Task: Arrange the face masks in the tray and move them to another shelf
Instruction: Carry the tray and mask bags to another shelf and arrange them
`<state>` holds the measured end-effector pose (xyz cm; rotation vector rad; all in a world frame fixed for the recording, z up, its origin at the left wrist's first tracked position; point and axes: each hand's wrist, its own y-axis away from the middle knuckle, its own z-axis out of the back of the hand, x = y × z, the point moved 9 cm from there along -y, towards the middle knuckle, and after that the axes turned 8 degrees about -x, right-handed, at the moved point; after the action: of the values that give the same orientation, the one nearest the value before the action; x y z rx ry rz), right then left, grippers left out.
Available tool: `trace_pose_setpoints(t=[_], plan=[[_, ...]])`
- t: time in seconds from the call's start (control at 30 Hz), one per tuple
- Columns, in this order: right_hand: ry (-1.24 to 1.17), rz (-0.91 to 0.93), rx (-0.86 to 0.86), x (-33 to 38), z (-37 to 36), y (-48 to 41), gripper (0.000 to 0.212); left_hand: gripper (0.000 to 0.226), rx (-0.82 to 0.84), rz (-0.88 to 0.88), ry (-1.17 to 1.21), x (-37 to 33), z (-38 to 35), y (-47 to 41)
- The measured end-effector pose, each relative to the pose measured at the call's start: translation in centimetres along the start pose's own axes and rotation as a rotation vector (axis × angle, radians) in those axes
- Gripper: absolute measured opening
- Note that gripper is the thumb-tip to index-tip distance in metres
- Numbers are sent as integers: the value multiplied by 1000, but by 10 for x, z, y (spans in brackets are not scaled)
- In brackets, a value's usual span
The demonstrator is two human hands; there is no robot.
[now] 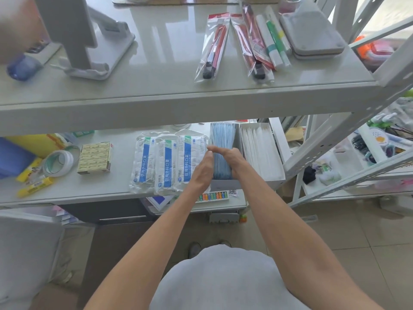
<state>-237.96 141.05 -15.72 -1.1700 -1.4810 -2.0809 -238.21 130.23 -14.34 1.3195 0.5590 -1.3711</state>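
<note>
A white tray [225, 185] on the lower shelf holds a stack of blue face masks [223, 136] standing on edge. Both hands are at the near end of that stack. My left hand [202, 170] presses its straight fingers against the stack's left side. My right hand [232, 156] lies over the top and right side, fingers bent over the masks. To the right, a second white tray [276, 175] holds white masks [257, 146]. Three sealed packs of surgical masks [165, 162] lie left of the trays.
The lower shelf [89, 186] also carries a roll of tape [58, 163], a box of small cartons [95, 157] and yellow packets [33, 184]. The upper shelf [156, 70] holds bagged pens [214, 45], a grey case [312, 34] and a white stand [89, 48]. A slanted rack brace [335, 148] runs on the right.
</note>
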Motion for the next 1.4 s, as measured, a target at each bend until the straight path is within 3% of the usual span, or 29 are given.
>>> trace_pose_setpoints(t=[0.13,0.27,0.33,0.4,0.63,0.93,1.1,1.2,1.27,1.4], plan=[[50,40,-158,4,13,-2,81,59,22,-4,52,-4,2,1],[317,195,-281,29,23,8,51,68,32,-24,-22,0,5,-3],[387,191,-275,32,20,9,58,64,41,-37,-52,-2,5,-2],[396,102,-162,21,7,10,75,58,60,-56,-86,-5,3,2],[211,19,-60,5,-7,15,90,58,63,-82,-228,-2,5,1],[95,7,-45,4,-8,6,72,63,9,-174,-320,-8,6,-3],[7,-54,-27,-8,-6,1,71,66,-175,-488,-845,-41,-5,-5],[-95,-78,-54,-13,1,-1,72,63,-52,-514,-1069,-33,-21,-16],[-122,-70,-69,-11,3,0,68,61,5,-492,-1138,-30,-25,-24],[-163,-34,-22,1,0,2,69,66,-47,-557,-1111,-39,-26,-21]])
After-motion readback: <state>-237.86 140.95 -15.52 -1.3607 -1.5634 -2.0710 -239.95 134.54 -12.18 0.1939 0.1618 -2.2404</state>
